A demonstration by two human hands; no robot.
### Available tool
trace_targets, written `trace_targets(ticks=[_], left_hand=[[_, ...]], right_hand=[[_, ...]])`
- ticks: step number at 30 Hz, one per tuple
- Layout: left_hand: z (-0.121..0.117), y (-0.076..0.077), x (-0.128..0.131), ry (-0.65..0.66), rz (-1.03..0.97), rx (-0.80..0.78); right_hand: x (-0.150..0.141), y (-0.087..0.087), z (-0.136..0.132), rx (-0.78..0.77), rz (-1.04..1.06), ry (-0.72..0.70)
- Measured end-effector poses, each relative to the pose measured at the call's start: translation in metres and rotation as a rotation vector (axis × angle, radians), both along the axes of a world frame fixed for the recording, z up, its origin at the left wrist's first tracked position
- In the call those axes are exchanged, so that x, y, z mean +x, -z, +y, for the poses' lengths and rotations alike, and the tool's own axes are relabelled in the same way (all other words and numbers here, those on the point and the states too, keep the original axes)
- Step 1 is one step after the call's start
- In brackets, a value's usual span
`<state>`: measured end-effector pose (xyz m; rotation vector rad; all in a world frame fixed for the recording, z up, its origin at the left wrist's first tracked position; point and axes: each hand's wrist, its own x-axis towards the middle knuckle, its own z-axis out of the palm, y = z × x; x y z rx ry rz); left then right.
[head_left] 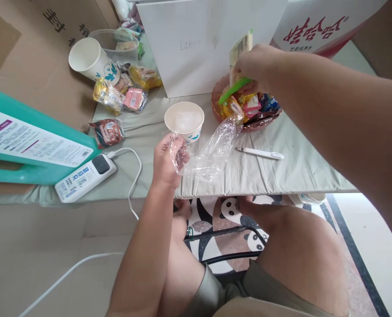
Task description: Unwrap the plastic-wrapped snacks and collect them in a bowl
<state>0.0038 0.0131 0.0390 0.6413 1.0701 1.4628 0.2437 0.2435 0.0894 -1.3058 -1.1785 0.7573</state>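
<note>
My left hand is closed on a crumpled clear plastic bag, which stretches right to a reddish bowl of wrapped snacks. Over that bowl, my right hand grips a cream-coloured packet with green at its top. A bright green strip shows below the same hand; whether it belongs to the packet I cannot tell. Just beyond my left hand stands a white paper bowl with something whitish and translucent inside. A slim white pen-shaped tool lies in front of the snack bowl.
Wrapped snacks, a paper bucket and a clear tub sit at the back left. A white box stands behind. A green container and a power bank with a white cable are left.
</note>
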Motion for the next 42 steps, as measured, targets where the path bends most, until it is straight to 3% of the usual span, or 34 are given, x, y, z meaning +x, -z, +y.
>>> trace_targets(ticks=[4,7,10,14,20,23,29,37,42], left_hand=[[-0.001,0.0,0.0,-0.006,0.009,-0.002],[-0.001,0.001,0.0,0.008,0.016,-0.009],[-0.001,0.0,0.002,0.014,0.021,-0.007],[0.001,0.0,0.005,0.03,0.032,-0.014],[0.005,0.003,0.007,0.04,0.062,-0.017],[0.006,0.005,0.006,0.037,0.061,0.001],[0.007,0.006,0.005,0.027,0.054,0.025],[0.006,0.006,0.009,0.034,0.047,-0.002],[0.008,0.006,0.009,0.05,0.021,0.022]], right_hand=[[0.019,-0.026,-0.04,-0.214,-0.292,0.114],[0.033,-0.041,-0.062,-0.221,-0.664,0.195],[0.043,-0.043,-0.063,-0.256,-0.939,0.169],[0.05,-0.027,-0.04,-0.311,-0.941,0.125],[0.047,0.001,-0.017,-0.215,-0.841,0.047],[0.047,0.005,-0.017,-0.18,-0.773,0.023],[0.052,0.004,-0.014,-0.275,-0.703,-0.043],[0.058,0.016,0.022,-0.28,-0.747,-0.143],[0.054,0.022,0.033,-0.29,-0.793,-0.112]])
